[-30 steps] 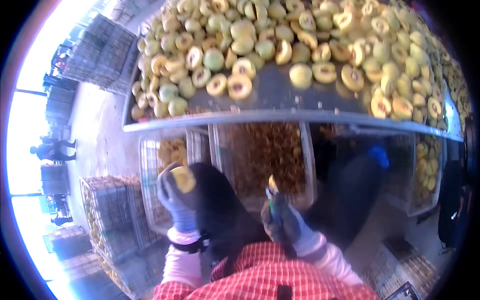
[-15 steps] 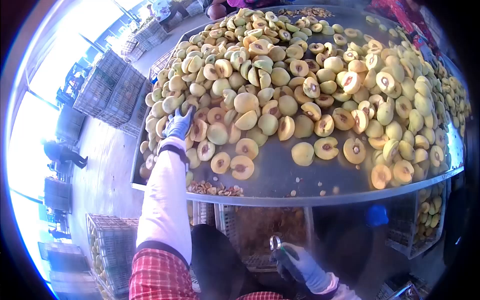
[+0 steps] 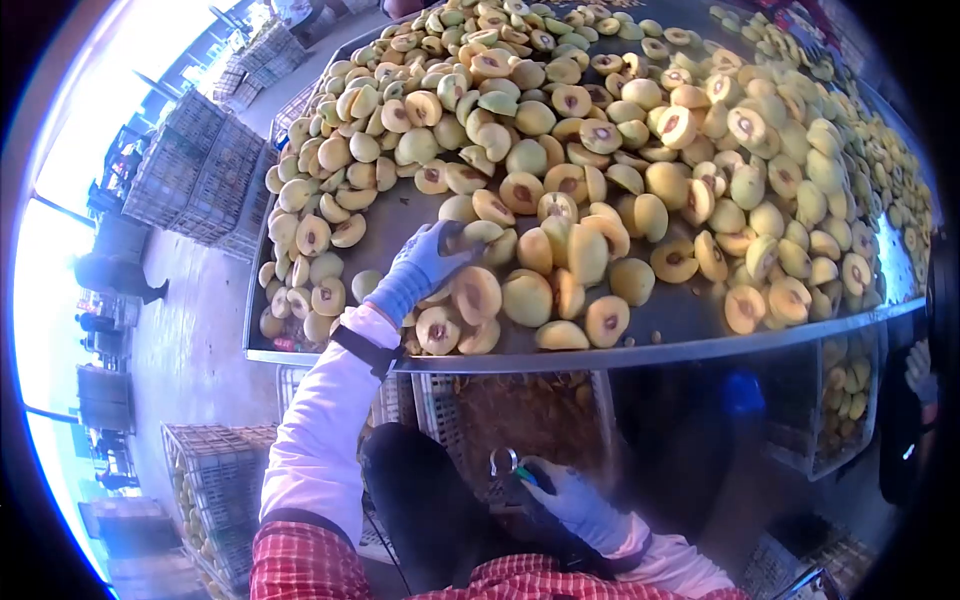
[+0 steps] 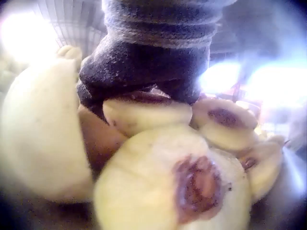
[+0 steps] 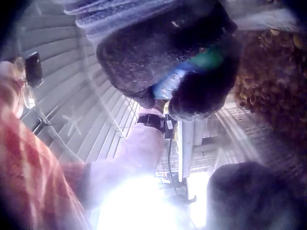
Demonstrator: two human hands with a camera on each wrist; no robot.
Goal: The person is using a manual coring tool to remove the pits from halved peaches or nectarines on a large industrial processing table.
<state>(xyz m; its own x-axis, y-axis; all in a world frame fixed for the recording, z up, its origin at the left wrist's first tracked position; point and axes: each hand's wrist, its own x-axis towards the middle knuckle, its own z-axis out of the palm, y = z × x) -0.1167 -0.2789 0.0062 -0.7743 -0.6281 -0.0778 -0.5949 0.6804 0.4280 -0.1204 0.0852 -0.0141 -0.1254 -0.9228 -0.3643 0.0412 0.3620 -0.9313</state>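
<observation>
My gloved left hand [image 3: 425,262] reaches over the metal table [image 3: 440,362], its dark fingers resting on halved yellow-green peaches. In the left wrist view the palm [image 4: 144,67] hangs right behind a peach half [image 4: 148,115], and fruit hides the fingertips. A large half [image 4: 144,191] shows its brown stone cavity close to that camera. Low over my lap, my gloved right hand [image 3: 575,505] grips a looped-blade pitting knife by its green handle [image 3: 526,476]. The metal loop points up and left. In the right wrist view dark fingers wrap the green and blue handle [image 5: 206,58].
Peach halves [image 3: 640,190] are heaped over most of the table. Beneath its front edge stands a crate of brown scraps [image 3: 540,420]. A crate of fruit [image 3: 845,400] is at the right. Stacked crates [image 3: 190,180] line the left, and a blurred person [image 3: 120,278] is beyond.
A peach half held over my lap by my left hand is gone from it. The hand reached the pile, then moved right and nearer; several halves now lie closer to the front edge.
</observation>
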